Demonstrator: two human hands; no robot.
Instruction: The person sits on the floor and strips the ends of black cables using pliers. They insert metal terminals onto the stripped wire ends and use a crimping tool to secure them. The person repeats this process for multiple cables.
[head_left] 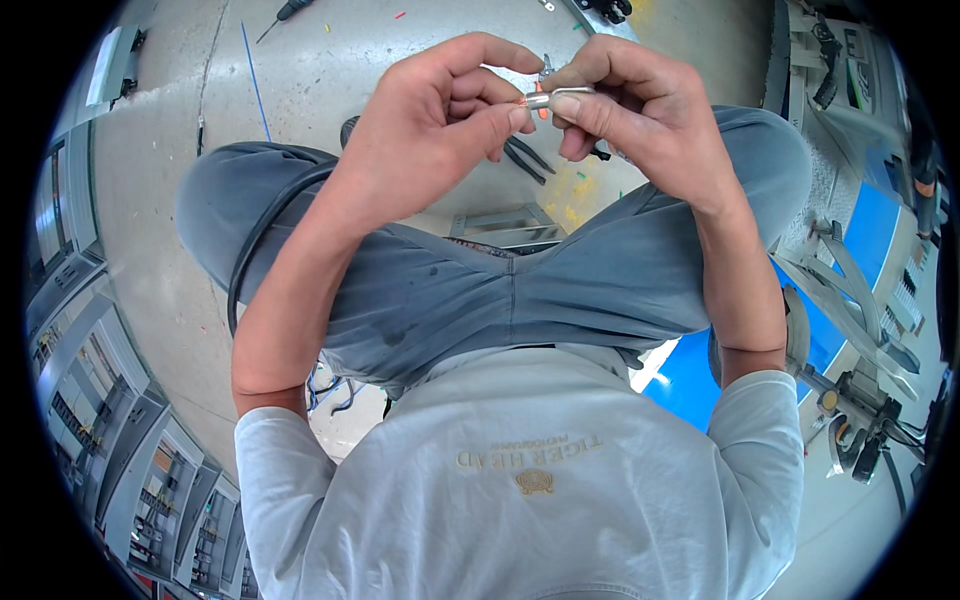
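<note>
Head view: the person sits or squats over a concrete floor, grey-trousered knees spread across the middle of the frame, both forearms rising from the lower edge to meet near the top centre. The left hand and the right hand come together there, fingertips touching around a small silvery metal sleeve. The right thumb and forefinger pinch the sleeve from its right end; the left thumb and forefinger close on its left end, where a short orange-tinted tip shows. The other fingers of both hands are curled in.

Just below the hands, on the floor between the knees, lie dark-handled pliers. A thin blue wire runs across the floor at upper left, with a screwdriver near the top edge.
</note>
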